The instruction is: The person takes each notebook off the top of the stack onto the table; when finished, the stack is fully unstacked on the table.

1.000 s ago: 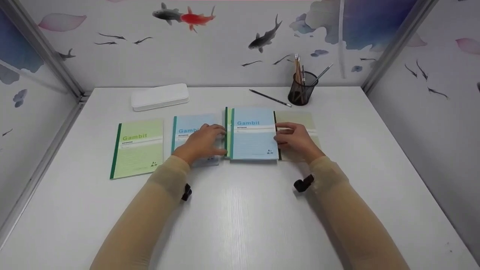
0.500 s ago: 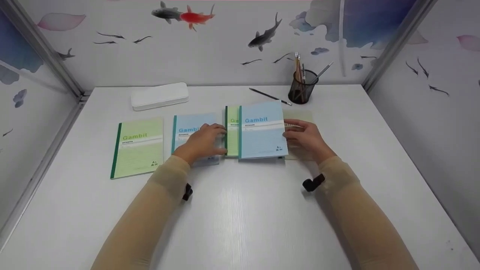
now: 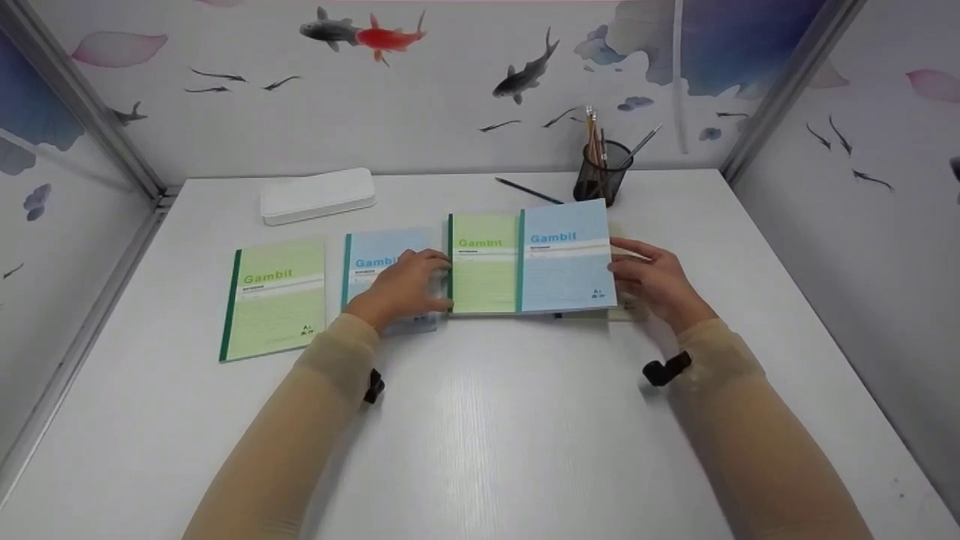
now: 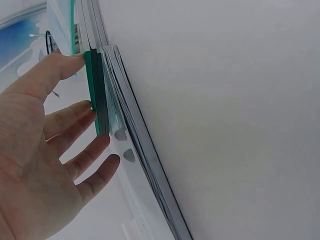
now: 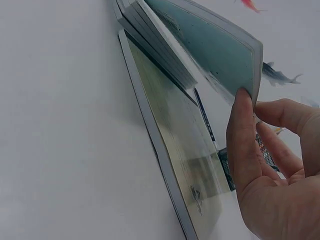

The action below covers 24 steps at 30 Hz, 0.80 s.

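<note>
In the head view my right hand (image 3: 660, 281) pinches the right edge of a blue "Gambit" notebook (image 3: 568, 277). The right wrist view shows that notebook (image 5: 220, 50) tilted, its held edge raised between thumb and fingers. It partly covers a green notebook (image 3: 484, 281), which lies on a stack. My left hand (image 3: 405, 285) touches the dark green spine of this stack with thumb and fingertips, its fingers spread. Beneath the left hand is another blue notebook (image 3: 366, 251). An olive notebook (image 5: 195, 165) lies under and beside the stack, mostly hidden in the head view.
Another green notebook (image 3: 277, 307) lies at the left of the white table (image 3: 465, 435). Along the back are a white case (image 3: 319, 196), a dark pencil (image 3: 525, 189) and a black mesh cup (image 3: 600, 176) with several pencils. Patterned walls enclose the table at the back and sides.
My right hand has drawn the upper blue notebook rightward and raised its right side, exposing more of the green notebook beneath. The left hand has stayed at the spine.
</note>
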Available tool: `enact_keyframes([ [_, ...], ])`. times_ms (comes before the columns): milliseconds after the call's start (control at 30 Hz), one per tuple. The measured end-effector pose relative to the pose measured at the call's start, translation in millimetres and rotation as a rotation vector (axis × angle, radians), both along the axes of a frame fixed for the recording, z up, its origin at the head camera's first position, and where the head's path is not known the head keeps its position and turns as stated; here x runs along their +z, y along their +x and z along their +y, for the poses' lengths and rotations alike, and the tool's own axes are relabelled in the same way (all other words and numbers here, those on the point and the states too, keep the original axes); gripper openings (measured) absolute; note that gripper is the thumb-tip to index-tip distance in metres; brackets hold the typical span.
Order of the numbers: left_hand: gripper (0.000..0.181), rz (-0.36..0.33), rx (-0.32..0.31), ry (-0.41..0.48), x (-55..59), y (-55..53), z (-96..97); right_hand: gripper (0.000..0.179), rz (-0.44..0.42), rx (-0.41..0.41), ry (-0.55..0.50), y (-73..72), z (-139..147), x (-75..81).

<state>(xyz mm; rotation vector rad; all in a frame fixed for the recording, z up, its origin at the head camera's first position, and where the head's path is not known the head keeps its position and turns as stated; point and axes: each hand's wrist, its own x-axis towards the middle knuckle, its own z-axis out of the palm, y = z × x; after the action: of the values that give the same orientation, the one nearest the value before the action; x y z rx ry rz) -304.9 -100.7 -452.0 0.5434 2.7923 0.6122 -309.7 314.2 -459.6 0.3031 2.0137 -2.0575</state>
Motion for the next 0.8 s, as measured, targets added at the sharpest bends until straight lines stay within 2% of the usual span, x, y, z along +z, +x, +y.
enact_keyframes([
  [200,0.071,0.008,0.003,-0.002,-1.4,-0.3,-0.3,0.065,0.039,-0.010,-0.028,7.2,29,2.0],
  [800,0.073,0.010,0.000,-0.007,1.3,2.2,0.9,0.074,0.007,-0.075,-0.084,26.0,109,10.2],
])
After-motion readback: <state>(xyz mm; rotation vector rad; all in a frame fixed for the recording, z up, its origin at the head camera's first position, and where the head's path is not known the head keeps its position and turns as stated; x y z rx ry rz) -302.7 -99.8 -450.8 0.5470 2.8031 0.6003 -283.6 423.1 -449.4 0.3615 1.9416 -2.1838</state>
